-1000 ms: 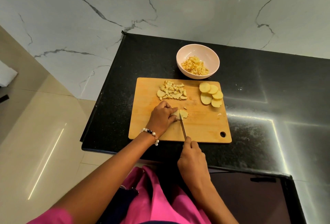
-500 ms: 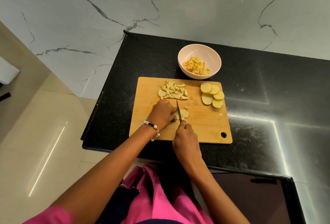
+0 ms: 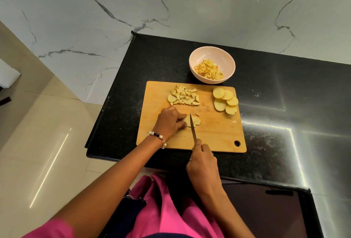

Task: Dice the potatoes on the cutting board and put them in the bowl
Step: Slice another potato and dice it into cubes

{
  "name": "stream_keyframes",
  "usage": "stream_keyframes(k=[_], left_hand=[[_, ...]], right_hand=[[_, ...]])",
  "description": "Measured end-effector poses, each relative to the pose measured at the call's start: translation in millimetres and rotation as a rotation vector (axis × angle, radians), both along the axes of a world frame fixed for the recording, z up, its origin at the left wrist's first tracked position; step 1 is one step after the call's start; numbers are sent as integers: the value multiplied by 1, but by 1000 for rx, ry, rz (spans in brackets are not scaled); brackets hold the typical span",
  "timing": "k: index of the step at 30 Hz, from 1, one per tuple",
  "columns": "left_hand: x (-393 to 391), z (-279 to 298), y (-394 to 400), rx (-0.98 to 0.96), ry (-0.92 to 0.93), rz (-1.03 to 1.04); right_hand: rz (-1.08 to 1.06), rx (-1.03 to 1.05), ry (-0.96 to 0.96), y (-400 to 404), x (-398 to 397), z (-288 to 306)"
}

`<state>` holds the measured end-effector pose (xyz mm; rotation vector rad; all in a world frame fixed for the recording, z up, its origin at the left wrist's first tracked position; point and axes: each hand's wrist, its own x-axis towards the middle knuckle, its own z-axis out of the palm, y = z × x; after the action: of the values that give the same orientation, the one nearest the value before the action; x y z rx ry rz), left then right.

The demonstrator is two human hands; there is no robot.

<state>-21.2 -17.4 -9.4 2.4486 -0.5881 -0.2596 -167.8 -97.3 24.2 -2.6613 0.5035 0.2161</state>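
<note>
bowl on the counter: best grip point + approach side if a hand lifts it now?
Probably the bowl rim at its far or right edge, coming from above right. It stands upright and open, with dice piled toward the near side. The board butts against its near side, and the left hand and knife work there.

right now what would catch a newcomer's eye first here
The knife in the right hand cutting a potato slice that the left hand pins mid-board. Next, the diced pile and whole slices at the far edge, and the bowl beyond.
</note>
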Motion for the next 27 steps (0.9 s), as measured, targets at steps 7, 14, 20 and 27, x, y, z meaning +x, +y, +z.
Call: stream_keyframes(k=[7,14,20,27], left_hand=[[-2,0,4,-19,-4,32],[-2,-4,3,-100,0,94],[-6,-6,4,-106,-61,113],[-3,-1,6,-137,33,151]], right_hand=[[22,8,35,4,28,-4],[57,-113,25,14,37,-13],[97,-127,30,16,9,-18],[72,-55,-105,-42,-1,-10]])
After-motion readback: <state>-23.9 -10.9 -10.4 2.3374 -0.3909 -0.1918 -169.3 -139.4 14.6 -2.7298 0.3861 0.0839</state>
